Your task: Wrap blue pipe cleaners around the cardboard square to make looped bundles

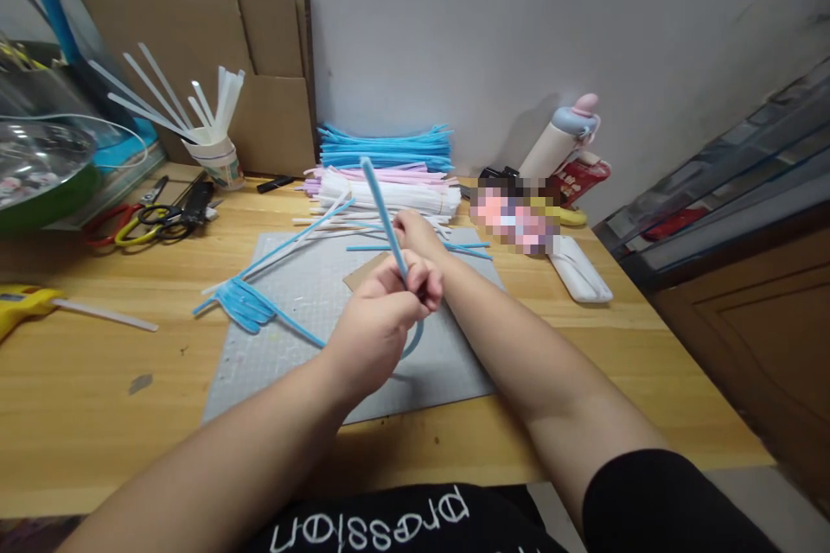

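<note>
My left hand (395, 302) is closed around a blue pipe cleaner (382, 207). One end of it sticks up above my fist, and the other end curves below my fingers. Farther back, my right hand (415, 233) reaches down by the white pipe cleaners (389, 194); its fingertips are mostly hidden, so whether it grips anything is unclear. A blue shape of looped pipe cleaners (246, 304), with long blue and white stems, lies on the left of the grey cutting mat (285, 371). Loose blue pipe cleaners (470, 251) rest near my right forearm.
Blue pipe cleaners (386, 147) are bundled by the wall. Scissors (139, 220), a cup (217, 162) of white sticks and a yellow glue gun (26, 304) occupy the left. A bottle (551, 147) and a white case (579, 270) stand at right. Cardboard (194, 26) leans behind.
</note>
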Tool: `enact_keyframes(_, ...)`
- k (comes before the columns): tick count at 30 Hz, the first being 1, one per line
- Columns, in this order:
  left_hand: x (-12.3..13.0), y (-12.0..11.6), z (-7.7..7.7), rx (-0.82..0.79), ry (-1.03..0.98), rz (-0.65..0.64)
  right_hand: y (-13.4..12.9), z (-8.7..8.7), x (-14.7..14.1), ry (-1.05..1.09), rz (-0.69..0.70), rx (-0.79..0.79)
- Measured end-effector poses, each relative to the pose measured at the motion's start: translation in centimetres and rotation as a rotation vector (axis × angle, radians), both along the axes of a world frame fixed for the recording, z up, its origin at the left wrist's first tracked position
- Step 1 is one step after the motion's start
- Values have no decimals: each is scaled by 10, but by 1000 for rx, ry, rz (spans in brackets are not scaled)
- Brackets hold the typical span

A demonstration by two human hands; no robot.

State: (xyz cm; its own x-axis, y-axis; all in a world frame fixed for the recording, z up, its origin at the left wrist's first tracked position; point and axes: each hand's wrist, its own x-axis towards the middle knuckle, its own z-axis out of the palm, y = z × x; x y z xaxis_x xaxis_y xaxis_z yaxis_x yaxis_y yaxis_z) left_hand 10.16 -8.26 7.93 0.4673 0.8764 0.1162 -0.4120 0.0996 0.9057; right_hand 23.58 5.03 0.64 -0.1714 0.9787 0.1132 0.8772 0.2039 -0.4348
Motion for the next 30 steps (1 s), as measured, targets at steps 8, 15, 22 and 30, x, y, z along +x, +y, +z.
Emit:
enact_keyframes(8,-18,3,-26,-76,-38,24,-72,41,20,418,60,329)
enact_keyframes(15,-14,3,-14,-39,-76,-10,-127,62,15,748,90,224)
enact_keyframes(22,-10,5,0,-41,-61,76,-137,74,7,841,64,249)
enact_keyframes(30,-9,-12,2,28,13,124,-159,78,-11,1271,39,2)
